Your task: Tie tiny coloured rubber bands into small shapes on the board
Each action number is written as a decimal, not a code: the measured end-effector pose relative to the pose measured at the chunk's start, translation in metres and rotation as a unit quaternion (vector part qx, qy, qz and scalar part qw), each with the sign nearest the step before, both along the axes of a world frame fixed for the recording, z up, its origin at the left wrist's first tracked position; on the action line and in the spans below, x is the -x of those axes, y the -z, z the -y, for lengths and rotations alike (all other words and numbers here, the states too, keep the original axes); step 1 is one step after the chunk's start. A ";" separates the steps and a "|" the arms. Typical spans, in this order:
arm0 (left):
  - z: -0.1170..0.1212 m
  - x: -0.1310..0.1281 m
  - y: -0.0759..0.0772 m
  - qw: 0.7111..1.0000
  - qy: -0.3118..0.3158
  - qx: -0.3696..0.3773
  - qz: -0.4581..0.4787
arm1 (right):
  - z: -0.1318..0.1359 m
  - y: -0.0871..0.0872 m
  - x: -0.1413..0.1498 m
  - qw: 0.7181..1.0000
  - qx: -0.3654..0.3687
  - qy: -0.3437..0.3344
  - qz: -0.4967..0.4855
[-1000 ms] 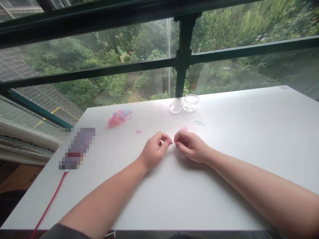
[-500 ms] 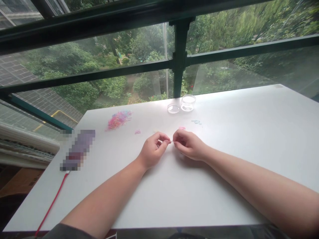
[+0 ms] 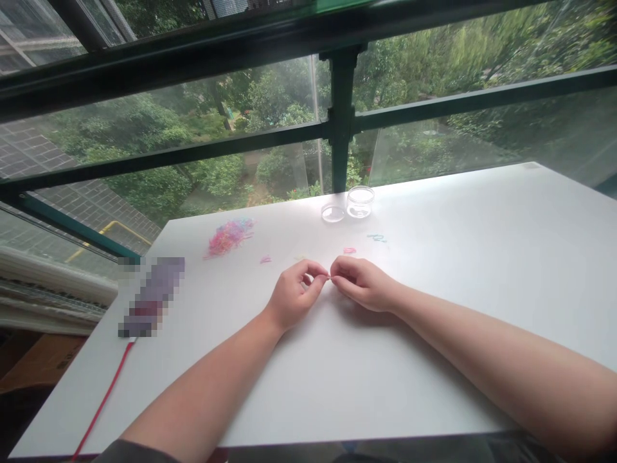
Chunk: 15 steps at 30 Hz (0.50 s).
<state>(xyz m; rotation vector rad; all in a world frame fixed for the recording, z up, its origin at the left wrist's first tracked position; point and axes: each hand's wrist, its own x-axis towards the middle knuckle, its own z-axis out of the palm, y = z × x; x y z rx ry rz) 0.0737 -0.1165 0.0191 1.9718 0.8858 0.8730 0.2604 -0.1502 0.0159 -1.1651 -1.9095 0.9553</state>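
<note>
My left hand (image 3: 295,292) and my right hand (image 3: 362,283) rest on the white table (image 3: 434,257), fingertips meeting in a pinch at the middle. Both pinch something tiny between thumb and forefinger, too small to name. Just beyond the hands lie loose small rubber bands: a pink one (image 3: 349,250), a blue one (image 3: 376,238) and another pink one (image 3: 265,259). A pile of coloured rubber bands (image 3: 229,235) lies further left.
A clear round jar (image 3: 360,201) and its lid (image 3: 332,213) stand near the table's far edge by the window frame (image 3: 340,122). A blurred-out object (image 3: 150,298) with a red cable (image 3: 103,399) lies at the table's left edge.
The hands have drawn slightly closer, fingertips now touching. The view has shifted a little; nothing on the table moved.
</note>
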 end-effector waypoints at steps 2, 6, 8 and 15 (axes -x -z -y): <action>-0.001 0.000 0.000 1.000 -0.001 0.003 0.005 | 0.000 0.000 0.000 1.000 -0.008 0.002 0.003; -0.002 0.000 0.001 1.000 -0.001 0.011 0.015 | 0.000 0.001 0.001 1.000 -0.019 0.010 0.001; -0.002 0.000 0.002 1.000 0.004 0.017 0.016 | 0.000 0.001 0.000 1.000 -0.021 0.012 0.000; -0.002 0.002 0.002 0.999 0.020 0.029 -0.006 | -0.001 0.001 0.000 0.999 -0.030 0.011 0.007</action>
